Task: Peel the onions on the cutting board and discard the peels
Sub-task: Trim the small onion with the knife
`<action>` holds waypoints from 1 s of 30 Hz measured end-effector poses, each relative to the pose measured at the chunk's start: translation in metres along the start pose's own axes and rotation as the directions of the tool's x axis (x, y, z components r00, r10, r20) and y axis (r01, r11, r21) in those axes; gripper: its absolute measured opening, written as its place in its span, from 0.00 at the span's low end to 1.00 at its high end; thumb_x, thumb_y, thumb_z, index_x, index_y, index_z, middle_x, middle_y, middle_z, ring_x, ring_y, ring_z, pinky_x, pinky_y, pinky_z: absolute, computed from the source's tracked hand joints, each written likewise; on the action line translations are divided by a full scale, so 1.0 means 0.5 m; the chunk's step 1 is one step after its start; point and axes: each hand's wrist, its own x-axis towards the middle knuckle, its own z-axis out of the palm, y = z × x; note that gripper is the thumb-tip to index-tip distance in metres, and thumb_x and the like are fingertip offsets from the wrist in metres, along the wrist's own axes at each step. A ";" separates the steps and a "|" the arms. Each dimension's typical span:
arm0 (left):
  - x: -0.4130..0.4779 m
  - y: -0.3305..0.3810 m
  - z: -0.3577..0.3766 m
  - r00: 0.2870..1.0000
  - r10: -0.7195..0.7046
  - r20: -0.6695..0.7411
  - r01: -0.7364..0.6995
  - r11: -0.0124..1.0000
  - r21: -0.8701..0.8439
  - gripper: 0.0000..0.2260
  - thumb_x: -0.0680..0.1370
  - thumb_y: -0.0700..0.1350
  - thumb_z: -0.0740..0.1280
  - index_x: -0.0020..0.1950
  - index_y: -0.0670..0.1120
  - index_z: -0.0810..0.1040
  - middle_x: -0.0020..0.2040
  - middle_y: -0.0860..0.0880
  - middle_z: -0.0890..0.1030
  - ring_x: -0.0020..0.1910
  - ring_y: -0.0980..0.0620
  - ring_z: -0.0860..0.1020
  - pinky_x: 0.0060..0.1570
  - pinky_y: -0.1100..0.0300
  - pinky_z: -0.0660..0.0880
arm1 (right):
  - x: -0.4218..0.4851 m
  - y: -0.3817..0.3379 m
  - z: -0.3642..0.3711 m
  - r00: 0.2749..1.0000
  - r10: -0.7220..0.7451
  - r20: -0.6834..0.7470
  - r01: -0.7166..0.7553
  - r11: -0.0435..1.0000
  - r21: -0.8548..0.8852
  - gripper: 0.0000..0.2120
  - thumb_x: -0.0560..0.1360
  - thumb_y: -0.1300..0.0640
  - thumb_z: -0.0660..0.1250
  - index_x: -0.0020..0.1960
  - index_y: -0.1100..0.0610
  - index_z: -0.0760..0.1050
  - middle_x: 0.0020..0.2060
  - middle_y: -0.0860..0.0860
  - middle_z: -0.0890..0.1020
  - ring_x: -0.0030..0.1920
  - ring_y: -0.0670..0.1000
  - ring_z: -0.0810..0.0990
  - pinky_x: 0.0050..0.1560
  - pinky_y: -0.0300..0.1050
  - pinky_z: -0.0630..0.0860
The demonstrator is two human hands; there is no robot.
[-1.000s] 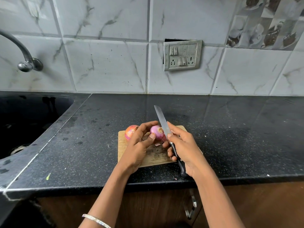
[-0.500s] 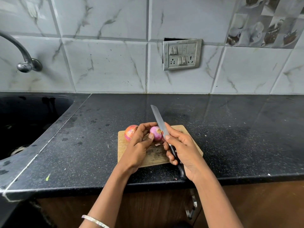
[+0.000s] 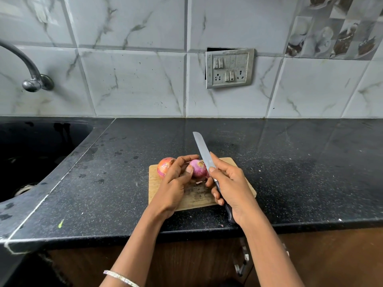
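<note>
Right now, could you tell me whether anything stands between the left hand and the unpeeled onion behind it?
Nothing visible does: the unpeeled onion sits on the cutting board just beyond the left hand, which holds the purple onion.

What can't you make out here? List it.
- Head view: the knife handle, mostly wrapped by the right hand.
- The second onion's right side, behind the left hand.
- The held onion's underside.
- The sink basin: dark, cut off at left.
</note>
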 end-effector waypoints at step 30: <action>-0.011 0.014 0.008 0.999 0.032 0.003 -0.032 0.999 -0.041 0.13 0.82 0.44 0.65 0.67 0.46 0.76 0.62 0.47 0.82 0.63 0.45 0.80 0.65 0.48 0.77 | -0.038 -0.027 -0.014 0.986 0.111 0.124 -0.130 0.979 0.158 0.18 0.83 0.60 0.63 0.67 0.42 0.78 0.30 0.50 0.73 0.25 0.46 0.65 0.20 0.36 0.59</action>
